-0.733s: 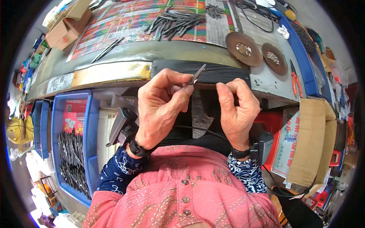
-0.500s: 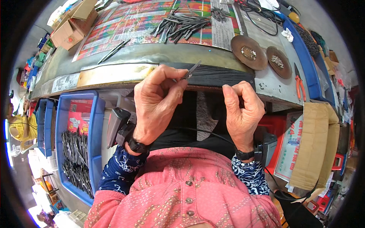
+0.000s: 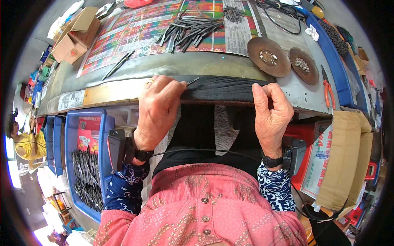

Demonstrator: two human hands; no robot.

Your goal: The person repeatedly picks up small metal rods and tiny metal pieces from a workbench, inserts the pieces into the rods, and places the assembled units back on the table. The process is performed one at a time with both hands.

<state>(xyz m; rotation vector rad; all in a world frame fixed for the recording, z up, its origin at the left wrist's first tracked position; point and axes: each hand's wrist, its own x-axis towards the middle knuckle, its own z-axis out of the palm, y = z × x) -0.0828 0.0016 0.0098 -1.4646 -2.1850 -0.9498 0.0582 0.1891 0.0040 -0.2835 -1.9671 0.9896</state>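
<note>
My left hand point(image 3: 158, 112) is closed at the table's front edge, its back turned up. A thin dark strip point(image 3: 193, 80) sticks out past its fingertips to the right, over the black covering point(image 3: 223, 88) on that edge. Most of the strip's length is hidden by the fingers. At the right end of the black covering, my right hand point(image 3: 273, 110) is closed, with thumb and forefinger drawn together. Whether anything small sits between them I cannot make out. Beyond it stand two brown dishes, one point(image 3: 256, 55) with small shiny metal pieces, the other point(image 3: 311, 76) with small pale pieces.
A pile of dark strips point(image 3: 193, 29) lies on the printed sheet point(image 3: 131, 30). Several more fill a blue bin point(image 3: 107, 135) at left. Pliers with orange handles point(image 3: 328, 92) rest on the right. Cardboard boxes stand at the far left point(image 3: 76, 41) and near right point(image 3: 344, 160).
My left hand has turned over, bringing the strip lower and to the left. My right hand has shifted a little to the right.
</note>
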